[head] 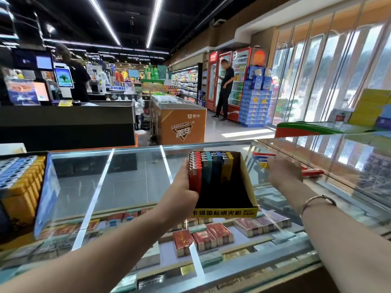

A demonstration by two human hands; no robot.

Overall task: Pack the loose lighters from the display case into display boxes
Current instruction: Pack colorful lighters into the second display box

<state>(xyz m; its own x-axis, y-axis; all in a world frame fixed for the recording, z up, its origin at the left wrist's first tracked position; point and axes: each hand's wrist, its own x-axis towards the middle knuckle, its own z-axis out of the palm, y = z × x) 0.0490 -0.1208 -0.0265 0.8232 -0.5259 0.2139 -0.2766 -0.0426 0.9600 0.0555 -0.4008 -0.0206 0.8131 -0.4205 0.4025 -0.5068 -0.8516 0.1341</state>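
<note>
1. Right hand (pixel 284 173): seen from the back, reaching over the right part of the glass desk (pixel 131 176). Its fingers are hidden behind the knuckles, so whether they pinch anything cannot be told. A bracelet (pixel 317 200) sits on that wrist.
2. Loose lighters (pixel 311 172): red and yellow bodies show just beyond the right hand, partly hidden by it and blurred by reflections in the glass. Their number cannot be made out, nor whether the hand touches them.
3. Left hand (pixel 186 187): grips the left side of the display box (pixel 248 187), thumb curled over the edge against the red lighters. The fingers beneath the box are out of sight.
4. Display box: a yellow-fronted cardboard tray with black lining, held tilted above the glass at centre. The packed lighters (pixel 209 166) stand in red, teal, blue and yellow rows filling the left and far part; the right and near part shows bare black lining.
5. Under the glass lie cigarette cartons (pixel 203 240), blurred, with labels unreadable.
6. At the left edge, stacked blue and yellow boxes (pixel 21 176) are cut off by the frame.
7. Room: a shop with a dark checkout counter (pixel 67 123), an orange freezer (pixel 179 121), red drink coolers (pixel 237 81) with a person (pixel 225 85) standing before them, and tall windows on the right.
</note>
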